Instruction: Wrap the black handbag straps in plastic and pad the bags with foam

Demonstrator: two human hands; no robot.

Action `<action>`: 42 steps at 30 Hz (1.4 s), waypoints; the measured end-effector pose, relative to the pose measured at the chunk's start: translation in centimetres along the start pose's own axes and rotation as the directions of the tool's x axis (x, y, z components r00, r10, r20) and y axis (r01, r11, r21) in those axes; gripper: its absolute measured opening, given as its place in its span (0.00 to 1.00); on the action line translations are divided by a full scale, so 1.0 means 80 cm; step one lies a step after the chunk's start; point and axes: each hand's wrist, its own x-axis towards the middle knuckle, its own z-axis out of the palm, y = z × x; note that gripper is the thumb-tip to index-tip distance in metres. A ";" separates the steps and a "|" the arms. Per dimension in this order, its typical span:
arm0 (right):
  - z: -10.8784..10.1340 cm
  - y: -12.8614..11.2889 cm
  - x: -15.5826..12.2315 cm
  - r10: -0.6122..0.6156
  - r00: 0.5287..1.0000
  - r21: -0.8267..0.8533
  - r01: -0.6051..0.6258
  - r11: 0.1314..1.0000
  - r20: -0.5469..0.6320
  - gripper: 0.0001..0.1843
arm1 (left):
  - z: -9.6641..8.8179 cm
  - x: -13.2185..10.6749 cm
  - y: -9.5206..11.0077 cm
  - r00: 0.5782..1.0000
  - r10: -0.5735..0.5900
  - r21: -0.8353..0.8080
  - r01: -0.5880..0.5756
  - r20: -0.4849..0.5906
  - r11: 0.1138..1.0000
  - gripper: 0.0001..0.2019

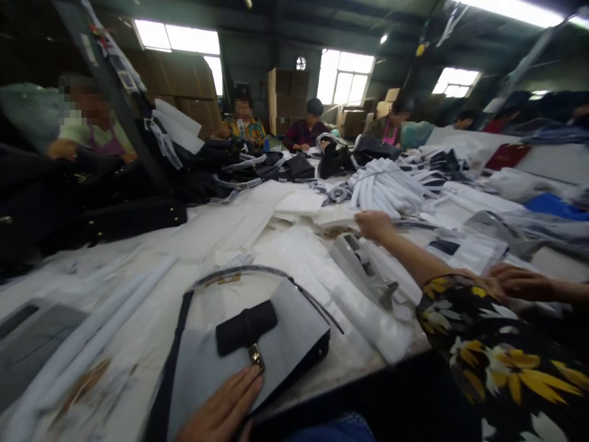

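My left hand (225,405) lies flat, fingers stretched out, on the near corner of a black handbag (294,331) that lies on the table's near edge. Its fingertips touch the gold clasp (256,356) below the bag's black tab. A thin strap (239,273) arcs over the bag's far side. My right hand is out of sight. To my right, a co-worker's floral sleeve (497,356) fills the corner. That person's bare arm reaches across the table and the hand (373,224) rests among white wrapping sheets. Their other hand (519,282) lies beyond the sleeve.
A grey tape dispenser (363,270) stands right of the bag; another grey object (27,344) sits at far left beside white tubes (92,344). White sheets (276,215) and bundled white strips (386,187) cover the table. Black bags (115,209) pile up at left. Several people work at the far side.
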 end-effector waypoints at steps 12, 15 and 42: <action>-0.028 -0.250 -0.202 -0.767 0.549 0.152 0.834 0.531 -0.331 0.12 | -0.010 -0.004 0.022 0.974 -0.213 -0.115 0.221 0.078 0.968 0.31; 0.007 -0.274 -0.236 -0.832 0.513 0.179 0.857 0.483 -0.211 0.17 | -0.010 -0.007 0.023 0.963 -0.236 -0.159 0.255 0.133 0.954 0.30; 0.050 -0.269 -0.244 -0.891 0.450 0.555 0.755 0.348 -0.053 0.29 | -0.014 -0.006 0.031 0.982 -0.187 -0.128 0.185 0.002 0.974 0.23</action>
